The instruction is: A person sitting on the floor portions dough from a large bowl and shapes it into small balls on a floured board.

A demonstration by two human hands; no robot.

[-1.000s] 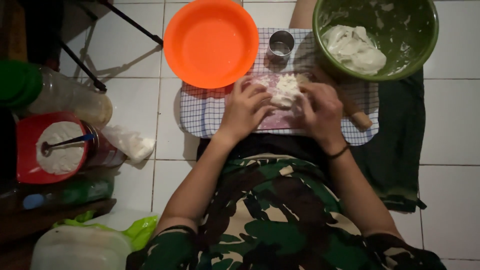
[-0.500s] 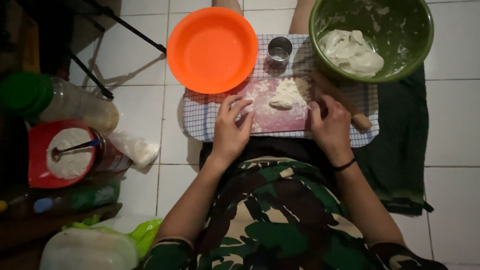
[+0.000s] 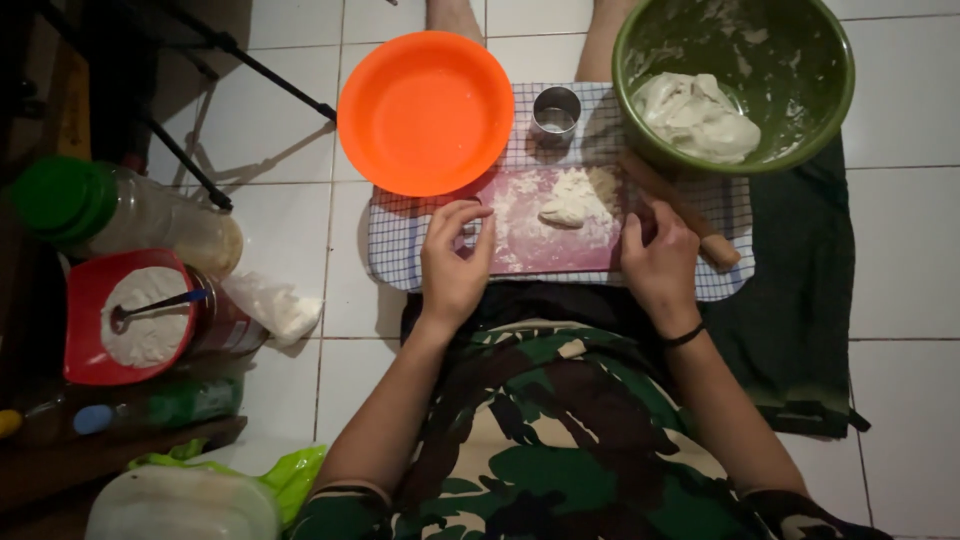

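A green bowl [image 3: 640,60] fills the upper right of the frame, with a large mass of white dough [image 3: 697,117] inside. To its left sits an empty orange bowl [image 3: 425,112]. Both rest partly on a checked cloth [image 3: 395,245] in the middle of the frame, which carries a pink board [image 3: 540,245] dusted with flour. A wooden rolling pin [image 3: 700,228] lies at the board's right edge. The left hand [image 3: 455,265] hovers over the board's left edge, fingers loosely curled and holding nothing. The right hand [image 3: 658,262] is half open at the right edge, just beside the pin; I cannot tell if it touches it. Between the hands lies a small lump of dough [image 3: 572,205], untouched. It looks soft, light and sticky, best cupped from beneath at the floured sides. A small metal cup [image 3: 556,111] stands above it.
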